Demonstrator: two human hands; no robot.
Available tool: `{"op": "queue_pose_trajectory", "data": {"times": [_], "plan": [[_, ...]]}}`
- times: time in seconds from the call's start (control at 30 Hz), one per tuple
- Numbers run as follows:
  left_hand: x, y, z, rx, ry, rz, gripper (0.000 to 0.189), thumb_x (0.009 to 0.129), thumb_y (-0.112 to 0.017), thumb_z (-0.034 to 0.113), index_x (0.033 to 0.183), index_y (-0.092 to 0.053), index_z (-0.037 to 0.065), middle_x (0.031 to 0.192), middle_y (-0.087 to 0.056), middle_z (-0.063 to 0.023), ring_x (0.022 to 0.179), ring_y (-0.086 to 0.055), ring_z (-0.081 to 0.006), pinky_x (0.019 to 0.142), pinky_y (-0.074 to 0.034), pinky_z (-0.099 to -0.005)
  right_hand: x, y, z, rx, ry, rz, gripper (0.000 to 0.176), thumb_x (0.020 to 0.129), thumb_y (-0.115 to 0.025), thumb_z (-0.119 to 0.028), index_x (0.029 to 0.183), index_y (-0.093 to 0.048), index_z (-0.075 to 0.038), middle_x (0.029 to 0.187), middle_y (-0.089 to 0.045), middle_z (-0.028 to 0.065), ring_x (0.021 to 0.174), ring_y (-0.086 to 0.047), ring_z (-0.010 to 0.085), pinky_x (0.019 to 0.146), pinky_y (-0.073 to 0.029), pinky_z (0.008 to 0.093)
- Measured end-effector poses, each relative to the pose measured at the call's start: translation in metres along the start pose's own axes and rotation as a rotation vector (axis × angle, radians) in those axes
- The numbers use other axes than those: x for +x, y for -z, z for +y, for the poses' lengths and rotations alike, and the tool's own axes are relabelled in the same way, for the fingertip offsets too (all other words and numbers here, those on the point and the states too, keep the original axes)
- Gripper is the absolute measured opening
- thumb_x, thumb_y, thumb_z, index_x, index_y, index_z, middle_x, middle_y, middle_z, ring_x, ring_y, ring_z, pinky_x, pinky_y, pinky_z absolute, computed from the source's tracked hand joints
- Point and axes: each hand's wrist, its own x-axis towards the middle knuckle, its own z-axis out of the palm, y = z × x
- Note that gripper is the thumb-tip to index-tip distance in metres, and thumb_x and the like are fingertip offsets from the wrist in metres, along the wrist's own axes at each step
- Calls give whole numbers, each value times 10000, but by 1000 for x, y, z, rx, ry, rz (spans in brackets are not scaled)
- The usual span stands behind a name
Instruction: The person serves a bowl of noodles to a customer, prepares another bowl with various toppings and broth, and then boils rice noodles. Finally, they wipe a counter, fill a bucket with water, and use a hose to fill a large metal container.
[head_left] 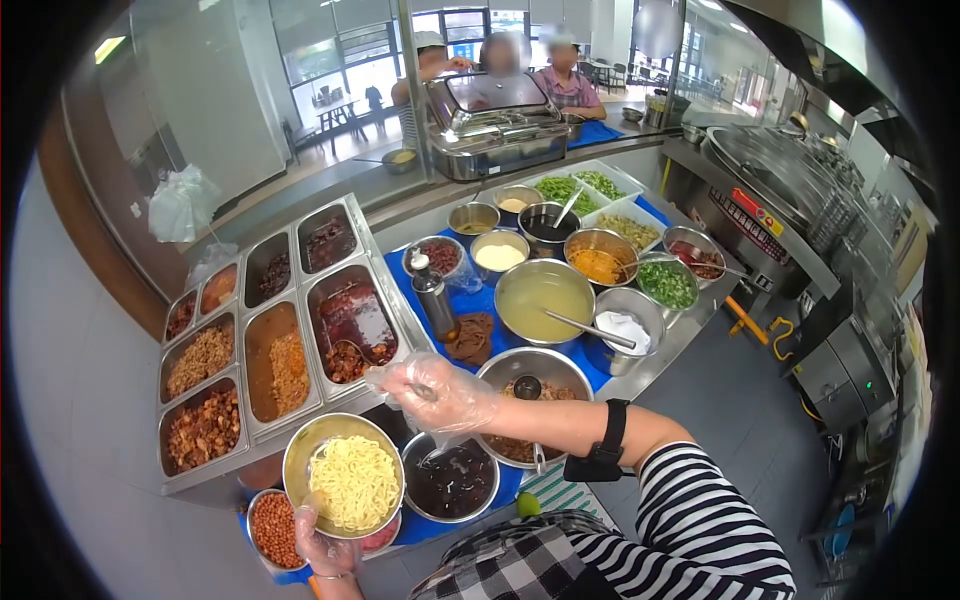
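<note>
My left hand (pixel 325 545), in a clear plastic glove, grips the lower rim of a metal bowl (pixel 296 450). Pale yellow noodles (pixel 355 483) lie in it. My right hand (pixel 435 395), also gloved in clear plastic, is closed around the handle of a ladle (pixel 345 352). The ladle's head rests in a steel pan (pixel 398 318) of dark red oily sauce with chunks at its near end. Directly below my right hand stands a bowl of dark liquid (pixel 450 480). Beside my right forearm is a bowl of minced filling (pixel 505 450) with a black-headed ladle in it.
Several food pans (pixel 205 430) fill the left rack. On blue cloth stand a broth bowl (pixel 545 300), a bowl of white powder (pixel 628 325), chopped greens (pixel 668 285), a pump bottle (pixel 432 295) and peanuts (pixel 277 530). People (pixel 565 85) stand behind a chafing dish (pixel 495 130).
</note>
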Motion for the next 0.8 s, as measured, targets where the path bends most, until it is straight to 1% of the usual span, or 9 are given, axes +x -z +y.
{"op": "queue_pose_trajectory", "data": {"times": [0.07, 0.2, 0.23, 0.27, 0.33, 0.4, 0.5, 0.6, 0.8], "plan": [[0, 0, 0, 6, 0, 4, 569, 730, -543, 232, 1196, -374, -47, 1193, -453, -183, 1099, -448, -313, 951, -346, -446, -2, -2, 2, -76, 72, 10, 181, 817, -497, -90, 961, -598, -46, 782, -605, 102, 698, -573, 215, 632, -453, 292], [2, 9, -3, -7, -10, 82, 602, 700, -516, 225, 1218, -351, -33, 1218, -426, -179, 1121, -422, -313, 968, -324, -431, -4, -3, 8, 245, -265, 128, 183, 825, -507, -130, 958, -602, -46, 796, -613, 71, 690, -559, 149, 651, -446, 264], [1, 6, -1, 24, -16, 121, 569, 705, -525, 202, 1200, -372, -34, 1211, -433, -175, 1124, -420, -310, 974, -317, -428, -2, 2, 6, 173, -305, 146, 175, 829, -514, -148, 941, -605, -50, 785, -608, 51, 662, -548, 113, 631, -453, 246], [0, 2, 1, 24, -8, 103, 525, 713, -530, 174, 1175, -399, -38, 1189, -452, -173, 1115, -429, -305, 976, -313, -424, 0, 5, 3, 425, -543, 90, 167, 847, -474, -143, 880, -609, -50, 756, -595, 57, 674, -548, 112, 611, -449, 256], [2, 18, 0, 41, -92, 115, 311, 747, -515, 130, 1024, -511, -12, 1082, -531, -162, 1041, -492, -296, 934, -365, -424, -6, 0, 16, 443, -456, 144, 172, 849, -460, -115, 875, -611, -38, 688, -566, 33, 625, -525, 101, 581, -439, 234], [6, 0, 4, -32, -15, 80, 426, 713, -541, 156, 1093, -470, -23, 1120, -512, -156, 1072, -470, -288, 961, -341, -404, -3, 9, 12, 315, -462, -2, 190, 851, -463, -150, 877, -605, -28, 699, -570, 56, 623, -539, 106, 588, -443, 242], [7, -2, 6, -22, -31, 108, 516, 698, -557, 185, 1152, -427, -23, 1157, -488, -153, 1097, -450, -284, 971, -329, -404, -6, 3, 6, 240, -384, 5, 210, 850, -464, -169, 871, -600, -10, 714, -579, 69, 624, -548, 107, 585, -442, 247], [10, 1, 6, -16, -64, 81, 563, 696, -563, 200, 1187, -397, -19, 1181, -470, -151, 1108, -441, -282, 975, -324, -401, -4, 3, 0, 303, -448, 8, 225, 847, -469, -178, 877, -592, 8, 734, -588, 77, 640, -553, 107, 582, -443, 249], [14, -1, 13, -35, -80, 84, 568, 711, -551, 203, 1207, -377, -11, 1200, -455, -148, 1111, -441, -285, 970, -332, -400, 7, 12, 33, 551, -737, 340, 223, 830, -502, -218, 872, -600, -22, 691, -581, 51, 549, -517, 95, 492, -424, 221]]}}
